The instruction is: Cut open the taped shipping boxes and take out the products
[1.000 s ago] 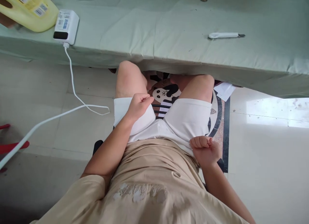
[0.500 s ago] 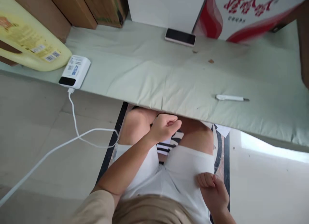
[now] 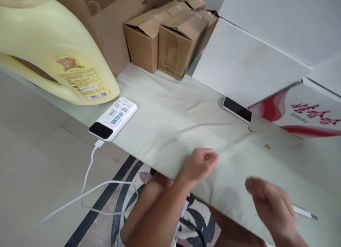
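Note:
My left hand (image 3: 201, 164) is curled into a fist above the front part of the covered table, with nothing showing in it. To its right, my right hand (image 3: 273, 202) is blurred by motion, its fingers bent inward and nothing visible in them. A white pen (image 3: 304, 211) lies on the cloth just beyond the right hand, which hides part of it. Farther back a phone (image 3: 237, 109) with a dark screen lies against a white box. At the left edge rests a white power bank (image 3: 113, 120) with a white cable (image 3: 92, 158) plugged in.
A large yellow jug (image 3: 87, 67) stands at the left. Small cardboard boxes (image 3: 176, 50) line the back, with a white box (image 3: 247, 59) and a red-and-white carton (image 3: 314, 112) to the right. Pale cloth (image 3: 165, 130) covers the table; scraps lie on it.
Both hands have risen from the lap to above the table, the right one coming up toward the pen. The view has turned left, bringing more of the jug and small boxes into sight.

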Tool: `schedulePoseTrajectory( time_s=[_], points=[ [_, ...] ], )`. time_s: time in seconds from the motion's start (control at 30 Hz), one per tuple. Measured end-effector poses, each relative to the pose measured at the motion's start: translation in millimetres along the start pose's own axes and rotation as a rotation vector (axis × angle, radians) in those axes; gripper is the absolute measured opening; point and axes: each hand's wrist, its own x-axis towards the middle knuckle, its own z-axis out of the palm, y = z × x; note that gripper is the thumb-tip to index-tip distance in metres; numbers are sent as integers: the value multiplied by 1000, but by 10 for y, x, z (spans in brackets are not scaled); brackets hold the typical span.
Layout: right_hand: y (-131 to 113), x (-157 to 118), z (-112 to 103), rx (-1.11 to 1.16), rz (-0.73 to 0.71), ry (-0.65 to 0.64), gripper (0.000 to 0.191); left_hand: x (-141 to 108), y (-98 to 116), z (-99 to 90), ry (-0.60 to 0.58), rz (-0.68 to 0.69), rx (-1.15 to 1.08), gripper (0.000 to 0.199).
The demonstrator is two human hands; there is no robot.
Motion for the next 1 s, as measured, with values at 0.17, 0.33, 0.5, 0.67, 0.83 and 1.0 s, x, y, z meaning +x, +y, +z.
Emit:
schedulePoseTrajectory(
  time_s=[0.17,0.33,0.5,0.67,0.83,1.0],
  points=[
    [-733,1945,1214,-364,-472,-78,20,-32,34,-110,-59,-51,-129,52],
    [-1314,3198,2204,-642,-789,-144,46,-75,45,-172,-134,-151,-196,53],
    [-1515,3460,2412,-772,-664,-177,55,-81,50,-205,-91,-132,-218,54],
    [-1474,3518,2379,-852,-709,-135,57,-90,1,-204,-80,-112,-221,49],
    [-1297,3879,2383,-800,-766,-113,58,-102,4,-199,-86,-86,-174,50],
    [-1275,3537,2122,-881,-805,-119,50,-100,-1,-187,-63,-5,-113,53]
  ],
)
